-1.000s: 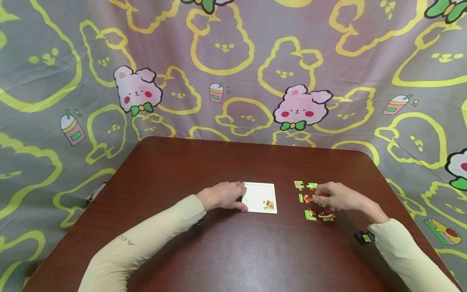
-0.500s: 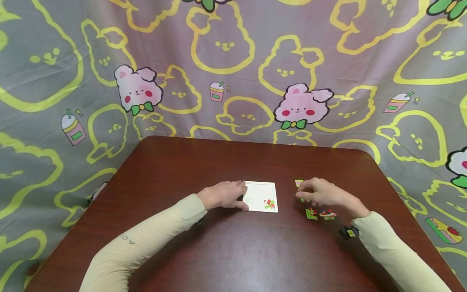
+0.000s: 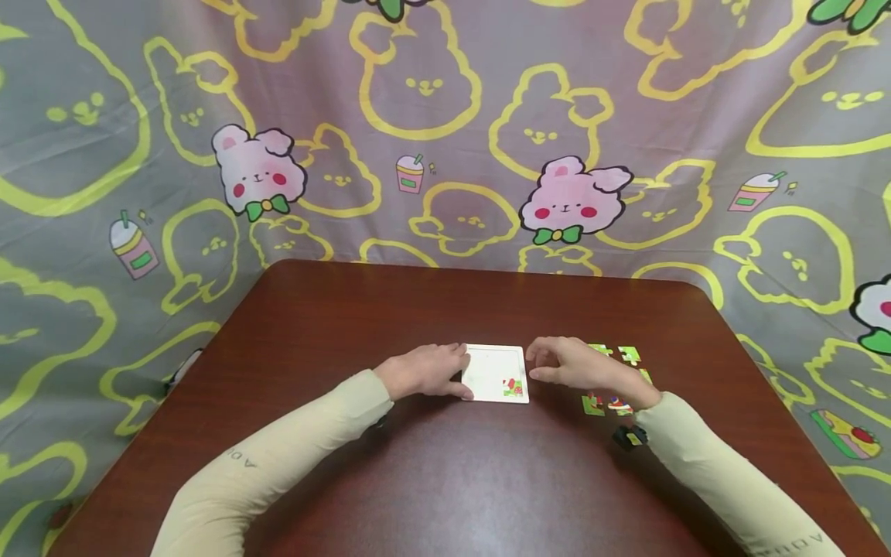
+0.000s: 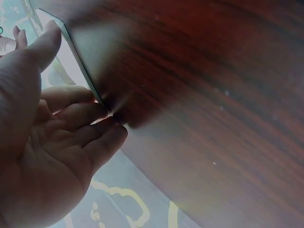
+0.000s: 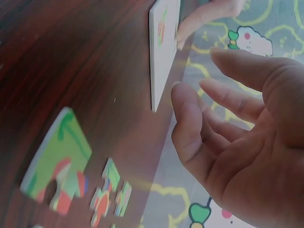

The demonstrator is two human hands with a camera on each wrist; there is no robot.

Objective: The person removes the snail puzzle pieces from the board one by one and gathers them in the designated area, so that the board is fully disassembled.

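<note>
A white puzzle board (image 3: 487, 373) lies on the table, with a small red-and-green picture patch (image 3: 513, 387) in its near right corner. My left hand (image 3: 426, 371) rests at its left edge, thumb at the near corner and fingers towards the far one. In the left wrist view the thumb (image 4: 47, 42) lies on the board and the fingertips touch its edge. Just off the board's right edge hovers my right hand (image 3: 574, 362), with a gap between thumb and loosely bent fingers. The right wrist view shows nothing between them.
Several green jigsaw pieces lie right of the board, among them one with red and green print (image 5: 59, 164) and one near the right wrist (image 3: 593, 404). My right forearm partly covers them. A patterned curtain (image 3: 431, 186) hangs round the brown table (image 3: 376, 309).
My right hand has moved left from above the jigsaw pieces to beside the board's right edge, uncovering pieces on the right. The left hand has stayed at the board.
</note>
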